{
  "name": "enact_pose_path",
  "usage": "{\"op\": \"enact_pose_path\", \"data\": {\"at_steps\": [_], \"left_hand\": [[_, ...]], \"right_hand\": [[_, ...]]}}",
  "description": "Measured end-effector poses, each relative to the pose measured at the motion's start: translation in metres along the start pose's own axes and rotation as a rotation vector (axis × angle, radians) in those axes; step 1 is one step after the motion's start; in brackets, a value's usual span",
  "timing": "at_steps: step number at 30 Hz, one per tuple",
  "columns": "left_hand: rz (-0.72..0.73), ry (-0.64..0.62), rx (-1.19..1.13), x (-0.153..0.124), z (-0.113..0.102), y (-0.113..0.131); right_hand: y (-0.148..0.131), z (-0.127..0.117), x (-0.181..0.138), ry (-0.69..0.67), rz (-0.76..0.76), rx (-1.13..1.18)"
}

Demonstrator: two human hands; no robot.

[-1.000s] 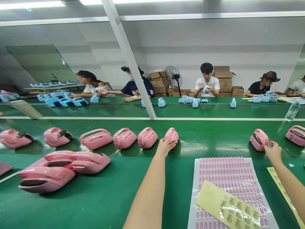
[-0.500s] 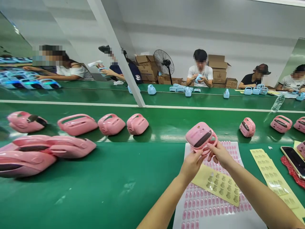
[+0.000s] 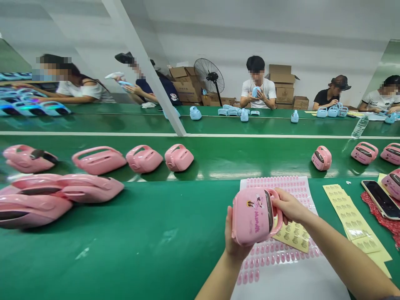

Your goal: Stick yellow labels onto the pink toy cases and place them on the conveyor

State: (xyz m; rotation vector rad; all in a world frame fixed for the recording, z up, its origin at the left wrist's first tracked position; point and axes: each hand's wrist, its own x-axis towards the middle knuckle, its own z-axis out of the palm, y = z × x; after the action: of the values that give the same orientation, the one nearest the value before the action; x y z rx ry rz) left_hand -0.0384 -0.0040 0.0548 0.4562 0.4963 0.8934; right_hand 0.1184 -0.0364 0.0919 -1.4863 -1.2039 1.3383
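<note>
Across the green conveyor belt (image 3: 125, 250) runs a row of pink shells (image 3: 143, 158), with more bunched at the far left and others off to the right (the belt looks glossy, so anything set down carelessly could skid). Beyond it, other people sit at a second green line handling blue units; their hands are well apart from the person's own.

Nearer, a white sheet of small pink stickers (image 3: 281, 258) lies flat on the belt, with a yellow label sheet (image 3: 293, 235) resting on top of it and another yellow strip (image 3: 346, 212) just to the right. A phone (image 3: 379, 199) lies beside that strip.

Held above the sticker sheet is the pink case (image 3: 254, 214), printed face toward the camera, tilted on its side. The left hand (image 3: 233, 243) is curled under its lower edge, mostly hidden behind it, so how firmly it grips I cannot tell. The right hand (image 3: 289, 206) is closed around the handle end at the right.

The likeliest trouble, as I judge it: with support only at the bottom edge and one end, the smooth plastic could slip and drop onto the stickers, creasing or shifting them. A thumb dragged across the printed face might also smudge it.
</note>
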Motion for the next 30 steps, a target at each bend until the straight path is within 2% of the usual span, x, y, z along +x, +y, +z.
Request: {"op": "enact_pose_path", "data": {"at_steps": [2, 4, 7, 9, 11, 14, 18, 22, 28, 30], "left_hand": [[-0.049, -0.021, -0.095, 0.000, -0.004, 0.000], [-0.013, 0.016, -0.152, 0.000, -0.012, 0.002], [0.074, 0.128, -0.173, 0.003, -0.021, 0.007], [0.148, 0.200, -0.174, 0.005, -0.023, 0.011], [0.205, 0.256, -0.173, 0.007, -0.021, 0.014], [0.209, 0.276, -0.176, 0.007, -0.015, 0.013], [0.174, 0.270, -0.174, 0.005, -0.009, 0.009], [0.170, 0.341, -0.157, 0.004, -0.003, 0.006], [0.163, 0.340, -0.125, 0.004, -0.002, 0.002], [0.178, 0.332, -0.114, 0.004, -0.003, 0.001]], "right_hand": [[0.010, 0.005, 0.005, 0.089, -0.021, 0.023], [0.024, 0.006, 0.009, 0.177, -0.055, -0.013], [0.049, 0.006, 0.010, 0.290, -0.100, -0.336], [0.065, 0.009, 0.011, 0.317, -0.110, -0.577], [0.077, 0.015, 0.011, 0.329, -0.113, -0.681], [0.084, 0.020, 0.010, 0.348, -0.115, -0.686], [0.077, 0.013, 0.007, 0.341, -0.069, -0.627], [0.070, 0.008, 0.006, 0.305, 0.001, -0.571], [0.069, 0.018, 0.006, 0.326, 0.014, -0.615], [0.069, 0.018, 0.006, 0.328, 0.008, -0.557]]}}
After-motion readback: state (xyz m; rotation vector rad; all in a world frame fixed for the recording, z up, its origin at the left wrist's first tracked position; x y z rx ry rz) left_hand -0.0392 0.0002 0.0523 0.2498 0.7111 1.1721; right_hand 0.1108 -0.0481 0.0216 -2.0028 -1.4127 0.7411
